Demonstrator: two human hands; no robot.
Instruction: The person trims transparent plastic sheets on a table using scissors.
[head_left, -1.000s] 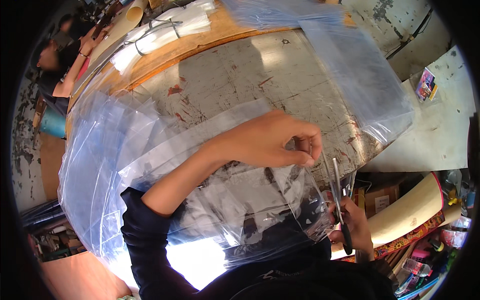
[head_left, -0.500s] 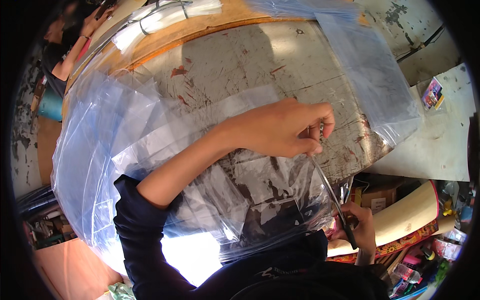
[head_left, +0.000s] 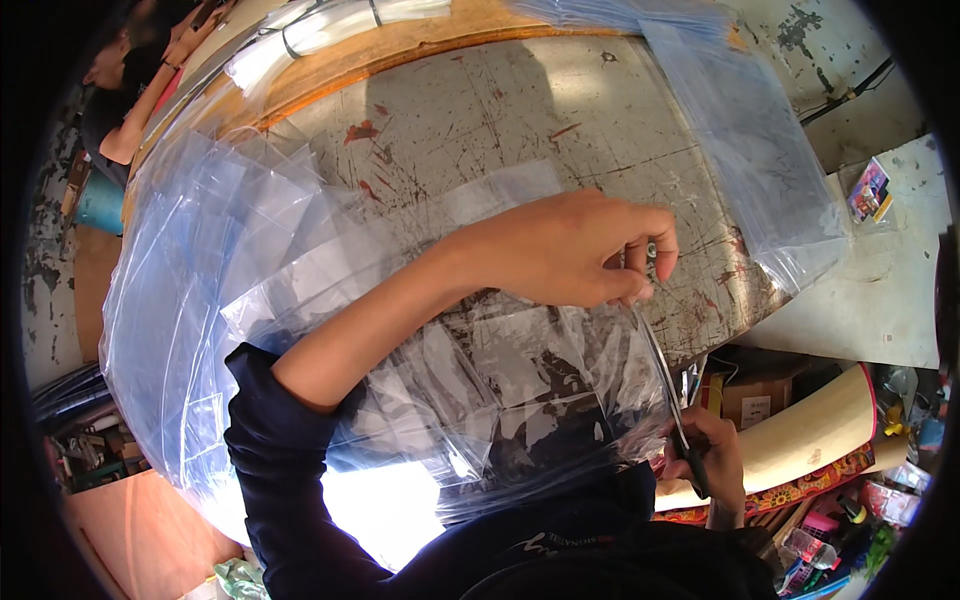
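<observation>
Clear plastic sheets lie in front of me on the worn table and hang over its near edge. My left hand reaches across them from the left, thumb and fingers pinched on the sheet's right-hand edge. Long scissors with black handles lie along that edge, their tips just under my left fingertips. At the table's near right edge, my right hand is closed round the scissors' handles. Glare makes it hard to see whether the plastic runs between the blades.
A bluish heap of plastic drapes over the table's left side. Another plastic strip lies at the right. Tied white bundles are at the back. A yellowish roll and clutter fill the lower right. Another person is at the far left.
The view has shifted slightly. Against the table, my right hand and the scissors' handles have come a little to the left, so the scissors stand a bit steeper. My left hand keeps its pinch.
</observation>
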